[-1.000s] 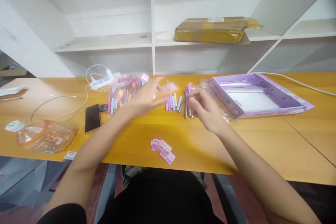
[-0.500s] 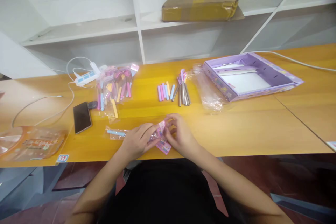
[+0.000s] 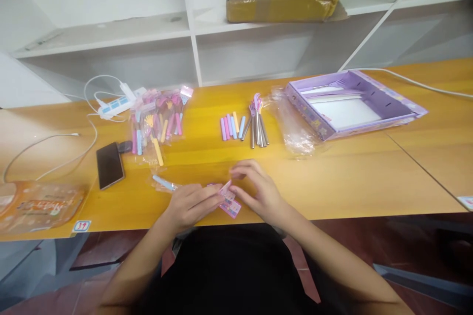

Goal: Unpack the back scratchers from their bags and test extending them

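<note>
My left hand (image 3: 194, 206) is closed around a clear bag, its fingers covering the middle. A light blue handle (image 3: 164, 182) inside the bag pokes out on the left, and a pink printed card (image 3: 231, 205) shows on the right. My right hand (image 3: 256, 189) is curved with thumb and fingers apart, its thumb close to the raised edge of the card; whether they touch is hard to see. Beyond the hands lie several loose coloured handle sleeves (image 3: 232, 127) and a bunch of metal-stemmed back scratchers (image 3: 257, 123) with hand-shaped heads.
Bagged back scratchers (image 3: 160, 120) are heaped at left, near a power strip (image 3: 117, 106) and a phone (image 3: 110, 165). Clear plastic bags (image 3: 295, 130) lie against a purple tray-like box (image 3: 332, 133). An orange pouch (image 3: 44, 206) is at far left; a taped carton (image 3: 281, 0) sits on the shelf.
My right fingers have spread away from the card, while my left hand has flattened over the bag. The bag's blue end is now tilted. The view has shifted slightly.
</note>
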The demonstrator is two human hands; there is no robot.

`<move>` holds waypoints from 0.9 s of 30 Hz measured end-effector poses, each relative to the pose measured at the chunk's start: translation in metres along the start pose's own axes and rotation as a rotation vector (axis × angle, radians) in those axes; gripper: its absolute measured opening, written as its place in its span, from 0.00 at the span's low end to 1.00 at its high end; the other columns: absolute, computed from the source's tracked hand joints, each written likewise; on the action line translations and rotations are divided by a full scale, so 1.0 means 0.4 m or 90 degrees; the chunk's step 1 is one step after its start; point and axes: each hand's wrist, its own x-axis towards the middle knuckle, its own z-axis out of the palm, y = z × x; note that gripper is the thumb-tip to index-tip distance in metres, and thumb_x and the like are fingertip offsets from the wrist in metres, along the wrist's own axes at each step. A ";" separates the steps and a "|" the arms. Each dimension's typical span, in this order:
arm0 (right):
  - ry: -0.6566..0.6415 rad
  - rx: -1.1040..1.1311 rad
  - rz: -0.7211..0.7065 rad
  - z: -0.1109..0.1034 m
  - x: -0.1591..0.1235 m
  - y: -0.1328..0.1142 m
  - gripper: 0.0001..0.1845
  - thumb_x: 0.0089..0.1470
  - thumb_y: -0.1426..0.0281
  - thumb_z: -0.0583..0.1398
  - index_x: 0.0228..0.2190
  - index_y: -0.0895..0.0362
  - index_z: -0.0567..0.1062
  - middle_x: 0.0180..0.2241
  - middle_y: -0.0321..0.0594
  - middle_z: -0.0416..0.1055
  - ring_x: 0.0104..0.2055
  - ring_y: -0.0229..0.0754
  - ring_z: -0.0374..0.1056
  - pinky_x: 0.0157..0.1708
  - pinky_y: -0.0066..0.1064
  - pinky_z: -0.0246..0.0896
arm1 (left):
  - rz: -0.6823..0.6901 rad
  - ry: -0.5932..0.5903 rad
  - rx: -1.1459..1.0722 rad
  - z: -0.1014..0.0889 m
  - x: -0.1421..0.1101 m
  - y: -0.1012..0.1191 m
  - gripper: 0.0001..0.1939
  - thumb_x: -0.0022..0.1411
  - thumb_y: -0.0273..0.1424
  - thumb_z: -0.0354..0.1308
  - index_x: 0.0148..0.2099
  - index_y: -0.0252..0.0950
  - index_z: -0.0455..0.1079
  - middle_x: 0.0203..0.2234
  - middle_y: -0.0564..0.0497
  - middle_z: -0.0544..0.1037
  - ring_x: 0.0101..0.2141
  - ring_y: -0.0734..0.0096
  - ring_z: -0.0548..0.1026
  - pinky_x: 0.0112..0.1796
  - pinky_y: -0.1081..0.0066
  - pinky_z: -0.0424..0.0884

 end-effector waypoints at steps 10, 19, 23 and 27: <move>-0.054 -0.022 0.060 -0.055 -0.005 -0.027 0.04 0.75 0.70 0.60 0.46 0.49 0.75 0.51 0.46 0.72 0.56 0.50 0.74 0.58 0.48 0.75 | -0.022 0.023 -0.006 0.008 -0.014 -0.008 0.16 0.72 0.29 0.71 0.59 0.42 0.77 0.47 0.49 0.89 0.33 0.70 0.84 0.33 0.67 0.77; -0.074 -0.025 0.030 -0.023 -0.009 -0.008 0.13 0.72 0.70 0.64 0.54 0.47 0.77 0.53 0.46 0.73 0.57 0.53 0.75 0.58 0.50 0.76 | -0.016 0.019 -0.028 0.013 -0.032 -0.003 0.17 0.74 0.31 0.69 0.62 0.44 0.76 0.50 0.49 0.88 0.33 0.70 0.83 0.33 0.67 0.77; -0.011 -0.008 0.023 -0.007 -0.008 0.004 0.07 0.71 0.73 0.64 0.47 0.49 0.74 0.48 0.44 0.75 0.52 0.49 0.76 0.53 0.45 0.77 | -0.005 0.023 -0.041 0.014 -0.036 -0.004 0.19 0.73 0.28 0.69 0.64 0.44 0.76 0.52 0.47 0.88 0.36 0.68 0.84 0.35 0.66 0.76; -0.039 0.002 0.020 -0.008 -0.007 0.003 0.06 0.72 0.73 0.63 0.46 0.49 0.77 0.49 0.45 0.74 0.53 0.49 0.75 0.53 0.45 0.77 | 0.011 0.019 -0.044 0.014 -0.036 -0.004 0.20 0.73 0.26 0.68 0.64 0.44 0.77 0.52 0.47 0.88 0.38 0.68 0.84 0.36 0.67 0.77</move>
